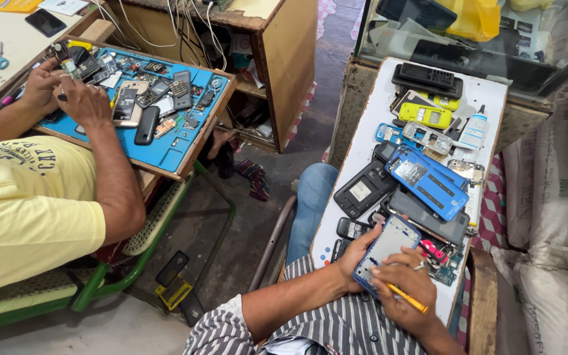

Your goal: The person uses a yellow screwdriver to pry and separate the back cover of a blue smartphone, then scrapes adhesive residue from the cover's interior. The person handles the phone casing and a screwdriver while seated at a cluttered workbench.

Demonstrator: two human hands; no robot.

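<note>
My left hand [355,258] holds an opened phone [389,248] with a pale blue-grey inner face, tilted up at the near end of a white board [488,92]. My right hand [407,284] rests on the phone's lower edge and grips a thin yellow tool [407,298] between its fingers. Just beyond the phone lie a blue phone back cover [428,181], a dark phone [363,190] and a circuit board with pink parts [436,253].
The board carries several phones, a yellow handset [425,116] and a small white bottle [474,130]. On the left, a person in a yellow shirt [27,204] works with both hands over a blue mat [165,151] strewn with phone parts. White sacks [553,197] are stacked on the right.
</note>
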